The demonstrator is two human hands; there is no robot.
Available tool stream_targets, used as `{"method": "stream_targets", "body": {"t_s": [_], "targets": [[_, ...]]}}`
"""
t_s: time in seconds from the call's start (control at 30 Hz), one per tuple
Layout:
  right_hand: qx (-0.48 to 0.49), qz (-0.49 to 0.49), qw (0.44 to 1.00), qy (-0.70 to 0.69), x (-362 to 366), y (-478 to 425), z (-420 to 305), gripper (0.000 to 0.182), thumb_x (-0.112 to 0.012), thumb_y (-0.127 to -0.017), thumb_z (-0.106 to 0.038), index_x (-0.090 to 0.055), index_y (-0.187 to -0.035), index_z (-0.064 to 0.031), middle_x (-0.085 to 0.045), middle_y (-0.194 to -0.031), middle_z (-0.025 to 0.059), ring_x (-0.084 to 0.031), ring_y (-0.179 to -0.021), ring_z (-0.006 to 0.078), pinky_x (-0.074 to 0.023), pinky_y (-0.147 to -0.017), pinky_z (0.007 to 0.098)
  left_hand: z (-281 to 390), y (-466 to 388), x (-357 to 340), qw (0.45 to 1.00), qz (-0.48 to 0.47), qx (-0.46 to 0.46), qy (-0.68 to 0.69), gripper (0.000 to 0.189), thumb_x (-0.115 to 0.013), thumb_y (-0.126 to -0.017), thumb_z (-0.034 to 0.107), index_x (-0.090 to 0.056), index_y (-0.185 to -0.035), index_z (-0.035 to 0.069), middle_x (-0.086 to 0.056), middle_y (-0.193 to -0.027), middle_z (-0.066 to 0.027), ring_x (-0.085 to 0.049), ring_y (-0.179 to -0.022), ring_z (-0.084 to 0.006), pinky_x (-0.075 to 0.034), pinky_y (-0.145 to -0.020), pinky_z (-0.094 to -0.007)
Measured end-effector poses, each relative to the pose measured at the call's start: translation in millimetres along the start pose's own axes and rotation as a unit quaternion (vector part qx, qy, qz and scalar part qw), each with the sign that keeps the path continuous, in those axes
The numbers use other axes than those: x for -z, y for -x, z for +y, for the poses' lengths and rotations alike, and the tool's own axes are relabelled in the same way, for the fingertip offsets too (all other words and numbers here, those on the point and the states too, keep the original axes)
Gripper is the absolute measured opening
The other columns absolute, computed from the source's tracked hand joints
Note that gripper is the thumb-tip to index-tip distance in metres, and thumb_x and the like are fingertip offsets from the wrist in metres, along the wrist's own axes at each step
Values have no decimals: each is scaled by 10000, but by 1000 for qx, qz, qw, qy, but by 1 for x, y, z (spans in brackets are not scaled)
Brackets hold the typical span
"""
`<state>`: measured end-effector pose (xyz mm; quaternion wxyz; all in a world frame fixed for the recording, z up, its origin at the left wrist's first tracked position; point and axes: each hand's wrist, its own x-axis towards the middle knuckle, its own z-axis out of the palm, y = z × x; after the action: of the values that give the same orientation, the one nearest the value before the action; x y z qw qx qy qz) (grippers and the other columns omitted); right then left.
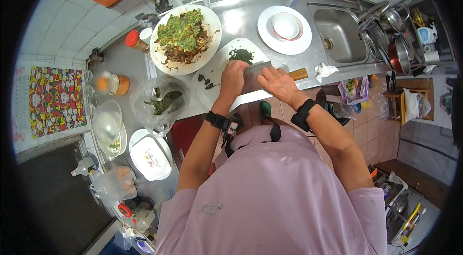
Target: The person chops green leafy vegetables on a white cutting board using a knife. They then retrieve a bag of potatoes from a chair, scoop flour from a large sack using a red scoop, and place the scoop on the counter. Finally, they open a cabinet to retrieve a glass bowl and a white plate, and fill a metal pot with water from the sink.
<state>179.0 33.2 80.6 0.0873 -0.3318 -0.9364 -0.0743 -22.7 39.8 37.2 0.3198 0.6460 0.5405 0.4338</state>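
A cleaver with a wooden handle lies over the white cutting board. My right hand grips it where the blade meets the handle. Against the blade's left part rest the fingertips of my left hand; whether they pinch it or a scrap of leaf cannot be told. Chopped green herbs sit in a small heap just beyond my left fingers. Several dark leaf pieces lie on the board's left part. Left of the board, a clear plastic bag holds more green leaves.
A large plate of cooked food stands behind the board's left end. White bowls on a plate are at the back right, beside the steel sink. A crumpled white cloth or tissue lies near the counter's front edge.
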Motion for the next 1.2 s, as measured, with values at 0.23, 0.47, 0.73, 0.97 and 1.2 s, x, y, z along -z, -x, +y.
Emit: {"method": "stream_targets", "body": {"t_s": [0.23,0.47,0.73,0.97,1.2], "targets": [[-2,-24,1000,-13,2,1,-3,163,-587,-775,-118,-490,-906,-117,-478,-879,51,-558,-833,202,-479,-667,317,-12,-1,-12,998,36,28,-50,254,-456,-841,-64,-635,-1000,19,-627,-948,-153,-626,-924,-313,-506,-834,-390],[-6,-17,1000,-4,4,6,4,152,-584,-779,-124,-479,-888,-124,-471,-879,47,-548,-832,198,-472,-666,309,3,18,-8,997,-66,50,9,280,-446,-876,-79,-612,-1087,3,-621,-1021,-163,-627,-952,-313,-504,-847,-368],[-33,5,999,-20,13,24,11,130,-576,-780,-122,-477,-864,-131,-456,-841,42,-535,-792,193,-449,-642,306,-5,7,31,992,18,128,8,302,-434,-824,-92,-633,-1038,-15,-638,-1039,-138,-646,-897,-203,-515,-849,-312],[-38,7,998,-39,21,24,9,125,-574,-775,-107,-480,-857,-123,-453,-838,52,-540,-801,214,-461,-664,322,-22,21,23,995,13,31,-93,299,-464,-827,-78,-640,-1056,-1,-641,-1040,-158,-644,-927,-285,-509,-850,-342],[-215,12,972,-98,19,67,16,188,-589,-748,-20,-521,-912,-84,-484,-857,115,-571,-829,301,-497,-682,409,-34,58,69,963,80,77,-246,660,-704,-755,53,-457,-1366,20,-464,-1359,-246,-416,-1267,-425,-360,-1069,-460]]}}
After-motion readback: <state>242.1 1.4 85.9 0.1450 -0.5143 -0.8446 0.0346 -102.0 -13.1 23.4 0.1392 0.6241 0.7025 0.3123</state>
